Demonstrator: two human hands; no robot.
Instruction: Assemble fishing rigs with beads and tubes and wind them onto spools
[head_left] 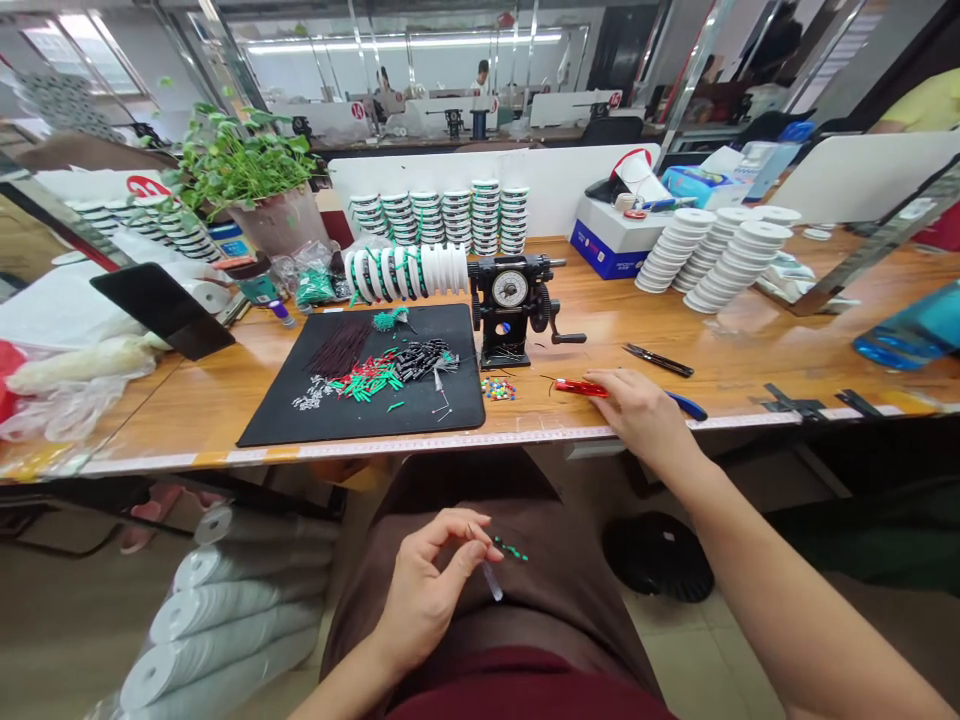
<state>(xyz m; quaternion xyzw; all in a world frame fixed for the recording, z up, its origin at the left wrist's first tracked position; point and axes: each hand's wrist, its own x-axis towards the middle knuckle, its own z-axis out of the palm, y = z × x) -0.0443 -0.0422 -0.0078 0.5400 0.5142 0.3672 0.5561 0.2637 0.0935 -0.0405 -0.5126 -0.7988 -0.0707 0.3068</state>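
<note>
Over my lap, my left hand (pixel 435 580) pinches a thin strand strung with small green pieces (pixel 513 548). A short clear tube (pixel 492 583) hangs below those fingertips; its upper end is hidden. At the table's front edge, my right hand (pixel 637 410) has its thumb and fingers closed on the right end of a slim, shiny red lighter (pixel 579 388) lying close to the wood. Just beyond that wrist are blue-handled pliers (pixel 686 405), partly covered. Small coloured beads (pixel 498 389) lie left of the lighter.
A black mat (pixel 277 415) bears piles of red, green and black pieces. Behind it stands a hand-cranked winder (pixel 510 300) carrying white spools (pixel 405 273). Tweezers (pixel 658 360) lie to the right, near stacked white spools (pixel 739 270). A phone (pixel 163 310) leans at left.
</note>
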